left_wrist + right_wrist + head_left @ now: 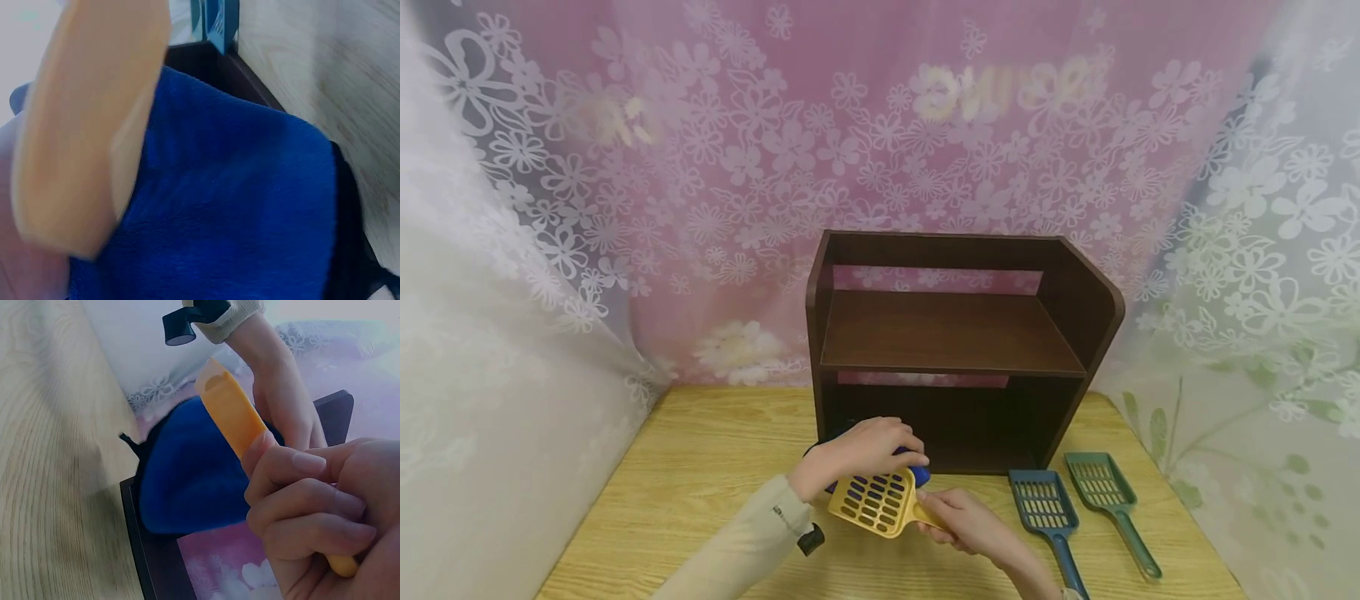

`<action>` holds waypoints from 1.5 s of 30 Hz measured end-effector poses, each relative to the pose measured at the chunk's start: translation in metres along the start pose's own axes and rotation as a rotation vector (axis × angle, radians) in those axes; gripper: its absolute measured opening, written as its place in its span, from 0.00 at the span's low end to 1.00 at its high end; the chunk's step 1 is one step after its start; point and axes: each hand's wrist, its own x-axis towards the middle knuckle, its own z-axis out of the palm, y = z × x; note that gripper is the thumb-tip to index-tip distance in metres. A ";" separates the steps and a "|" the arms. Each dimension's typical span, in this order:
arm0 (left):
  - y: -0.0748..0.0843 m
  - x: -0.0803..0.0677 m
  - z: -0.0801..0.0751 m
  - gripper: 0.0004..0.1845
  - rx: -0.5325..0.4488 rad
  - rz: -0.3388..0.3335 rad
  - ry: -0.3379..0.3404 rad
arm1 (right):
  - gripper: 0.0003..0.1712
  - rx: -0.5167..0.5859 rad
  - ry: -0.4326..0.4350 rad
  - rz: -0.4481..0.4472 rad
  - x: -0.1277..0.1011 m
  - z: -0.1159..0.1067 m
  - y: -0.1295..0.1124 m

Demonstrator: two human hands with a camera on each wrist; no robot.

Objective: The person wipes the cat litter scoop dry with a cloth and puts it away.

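My right hand (958,521) grips the handle of a yellow slotted litter scoop (874,504). The scoop's head lies in front of a blue plush fabric piece with a black edge (920,476), which looks like a pouch. Fingers bent, my left hand (872,446) holds the top of that blue fabric just above the scoop. In the left wrist view the fabric (237,187) fills the middle, with the scoop (94,112) blurred and close. Edge-on, the scoop (232,415) overlaps the fabric (187,475) in the right wrist view.
Behind my hands stands a dark brown two-tier shelf (951,329) on the wood-grain table (715,458). To the right lie a blue litter scoop (1045,504) and a green one (1105,487). Floral curtains (737,208) hang around the table.
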 end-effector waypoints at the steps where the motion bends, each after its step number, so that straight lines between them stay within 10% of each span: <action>1: -0.004 -0.001 0.000 0.15 -0.028 -0.021 -0.001 | 0.28 0.006 -0.001 -0.002 -0.001 0.000 -0.001; 11: -0.034 -0.019 -0.003 0.14 -0.474 -0.116 0.026 | 0.28 -0.025 0.037 0.002 -0.009 -0.010 -0.004; 19: -0.043 -0.030 0.000 0.12 -0.598 -0.145 0.121 | 0.28 -0.031 0.066 0.033 -0.017 -0.017 -0.002; 29: -0.040 -0.037 0.001 0.10 -0.598 -0.196 0.200 | 0.31 0.026 0.074 0.071 -0.027 -0.030 0.015; 45: -0.012 -0.011 0.024 0.17 -0.546 -0.493 0.673 | 0.28 0.341 0.372 0.062 -0.016 -0.014 0.027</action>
